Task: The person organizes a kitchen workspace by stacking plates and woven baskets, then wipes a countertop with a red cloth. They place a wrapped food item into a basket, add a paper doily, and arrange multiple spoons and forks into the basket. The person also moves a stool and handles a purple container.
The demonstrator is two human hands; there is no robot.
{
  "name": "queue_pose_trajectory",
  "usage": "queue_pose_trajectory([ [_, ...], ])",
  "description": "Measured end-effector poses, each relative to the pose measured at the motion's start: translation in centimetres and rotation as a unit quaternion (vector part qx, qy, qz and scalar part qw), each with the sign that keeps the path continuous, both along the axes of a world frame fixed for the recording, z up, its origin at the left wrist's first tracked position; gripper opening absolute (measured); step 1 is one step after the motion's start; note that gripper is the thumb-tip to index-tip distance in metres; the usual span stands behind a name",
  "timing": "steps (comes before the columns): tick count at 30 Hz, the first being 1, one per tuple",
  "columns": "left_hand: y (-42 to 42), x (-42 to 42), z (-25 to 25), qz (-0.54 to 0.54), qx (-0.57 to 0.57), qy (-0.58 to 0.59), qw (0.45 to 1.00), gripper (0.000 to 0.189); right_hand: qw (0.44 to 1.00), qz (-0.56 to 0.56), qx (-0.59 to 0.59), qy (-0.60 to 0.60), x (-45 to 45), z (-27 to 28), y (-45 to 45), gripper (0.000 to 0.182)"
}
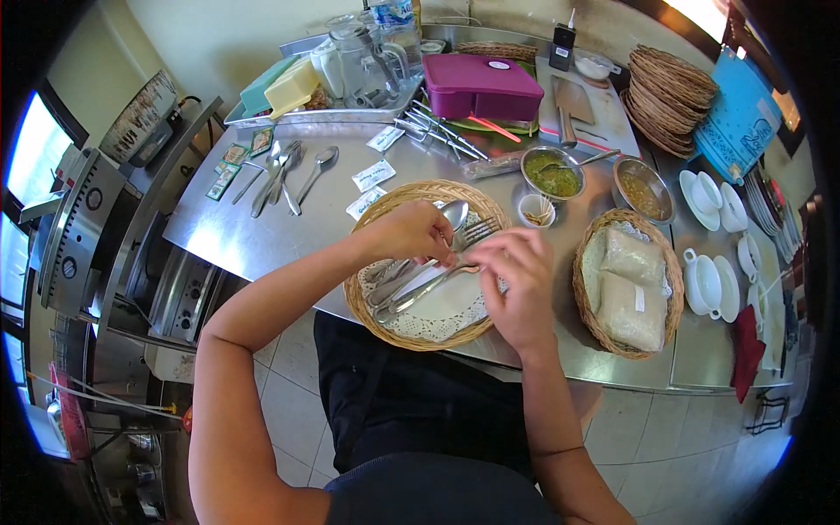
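Note:
Before me a round wicker basket [364, 321] holds a white lace paper doily [453, 316]. Several metal spoons and forks lie across it, handles toward the lower left. A spoon bowl [454, 213] and a fork head [479, 230] stick out past my left hand [420, 231]. The fingers of that hand are pinched together on the cutlery; which piece they hold is hidden. My right hand [522, 279] hovers over the basket's right side, its fingers bent and slightly blurred near another utensil's head [468, 268]. Whether it grips that utensil cannot be made out.
More spoons and forks [279, 174] and white sachets [374, 175] lie left on the steel table. Rightward are a toothpick cup [536, 210], a bowl of green sauce [553, 170] and an oval basket [579, 295] with wrapped packs [631, 312]. A cleaver [571, 105] lies behind.

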State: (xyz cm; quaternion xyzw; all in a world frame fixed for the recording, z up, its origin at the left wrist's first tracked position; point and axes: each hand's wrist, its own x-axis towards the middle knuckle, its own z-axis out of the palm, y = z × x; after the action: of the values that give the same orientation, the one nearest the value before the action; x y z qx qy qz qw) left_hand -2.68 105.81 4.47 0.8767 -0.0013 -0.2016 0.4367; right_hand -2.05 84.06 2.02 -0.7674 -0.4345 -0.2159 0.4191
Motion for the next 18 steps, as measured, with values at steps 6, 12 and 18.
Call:
queue_pose_trajectory([
  [6, 0.0, -0.8, -0.2, 0.011, 0.033, -0.062, 0.997, 0.022, 0.987, 0.081, -0.137, 0.002, -0.5, -0.7, 0.4, 0.015],
  [12, 1.2, -2.9, -1.1, -0.029, 0.101, -0.214, 0.971, 0.022, 0.987, 0.085, -0.136, -0.007, -0.5, -0.5, 0.4, 0.012],
  [18, 2.5, -5.5, -1.2, 0.047, 0.149, -0.254, 0.954, 0.021, 0.988, 0.080, -0.133, 0.002, -0.9, -0.4, 0.8, 0.012],
])
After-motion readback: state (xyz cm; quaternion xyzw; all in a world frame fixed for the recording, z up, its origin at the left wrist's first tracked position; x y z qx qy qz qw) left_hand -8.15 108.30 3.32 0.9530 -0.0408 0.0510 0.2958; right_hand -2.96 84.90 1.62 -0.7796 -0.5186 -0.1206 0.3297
